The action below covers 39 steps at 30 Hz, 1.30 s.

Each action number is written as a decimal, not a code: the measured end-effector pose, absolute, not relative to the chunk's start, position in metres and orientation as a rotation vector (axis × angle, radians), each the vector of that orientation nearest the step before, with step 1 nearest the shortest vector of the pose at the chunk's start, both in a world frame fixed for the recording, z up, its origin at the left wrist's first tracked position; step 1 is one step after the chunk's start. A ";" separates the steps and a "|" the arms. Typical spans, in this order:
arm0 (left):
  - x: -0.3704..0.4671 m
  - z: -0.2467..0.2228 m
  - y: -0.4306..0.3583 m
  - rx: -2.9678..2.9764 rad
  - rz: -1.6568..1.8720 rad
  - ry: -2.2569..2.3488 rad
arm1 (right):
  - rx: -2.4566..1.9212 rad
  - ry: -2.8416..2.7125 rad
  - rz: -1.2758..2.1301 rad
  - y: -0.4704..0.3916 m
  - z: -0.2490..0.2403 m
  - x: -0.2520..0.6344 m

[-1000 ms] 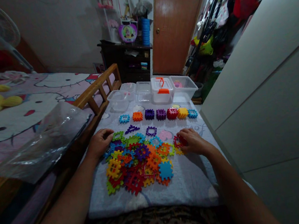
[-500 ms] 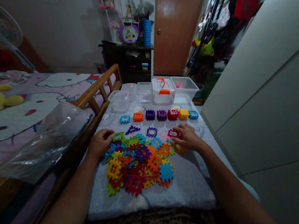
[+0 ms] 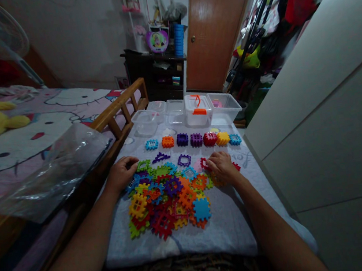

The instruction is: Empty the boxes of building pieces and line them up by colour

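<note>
A heap of colourful notched plastic building tiles (image 3: 162,195) lies on the cloth in front of me. My left hand (image 3: 122,173) rests at the heap's left edge, fingers loosely bent and holding nothing visible, beside a green tile (image 3: 144,165). At the right side of the heap, my right hand (image 3: 221,165) has its fingers on a red notched tile (image 3: 204,163), partly hidden under them. Another red bit (image 3: 236,167) shows just right of that hand. A purple square frame tile (image 3: 184,160) and a purple triangular tile (image 3: 160,157) lie apart behind the heap.
Behind the loose tiles runs a row of stacked tiles sorted by colour, including a red stack (image 3: 210,139) and an orange stack (image 3: 167,142). Clear plastic boxes (image 3: 145,122) and a lidded box with orange handle (image 3: 198,111) stand farther back. A wooden bed rail (image 3: 120,105) borders the left.
My right hand has shifted slightly left and its fingers now cover more of the red tile; a red bit has come into sight on its right. My left hand stays put.
</note>
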<state>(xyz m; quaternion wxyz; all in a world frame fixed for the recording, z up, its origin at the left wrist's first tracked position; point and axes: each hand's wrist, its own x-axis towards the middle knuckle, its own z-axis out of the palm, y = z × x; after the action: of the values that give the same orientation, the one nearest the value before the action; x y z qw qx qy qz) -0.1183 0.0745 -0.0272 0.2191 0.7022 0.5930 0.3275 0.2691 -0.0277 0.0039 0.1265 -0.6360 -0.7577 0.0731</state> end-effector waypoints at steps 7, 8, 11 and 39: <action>-0.118 -0.027 0.075 1.953 0.892 1.636 | -2.044 -1.769 -0.108 -0.026 -0.005 0.281; -0.119 -0.027 0.075 1.955 0.897 1.638 | -2.053 -1.743 -0.121 -0.028 -0.005 0.286; -0.119 -0.028 0.075 1.965 0.902 1.642 | -2.068 -1.795 -0.102 -0.039 -0.006 0.303; -0.119 -0.029 0.076 1.957 0.911 1.653 | -1.808 -1.855 0.277 -0.041 0.002 0.295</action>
<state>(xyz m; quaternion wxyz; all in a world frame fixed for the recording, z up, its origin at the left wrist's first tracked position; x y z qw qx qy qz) -0.1187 0.0761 -0.0289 0.2097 0.7038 0.5944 0.3277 0.2955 -0.0406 0.0018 0.2650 -0.6693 -0.6865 0.1027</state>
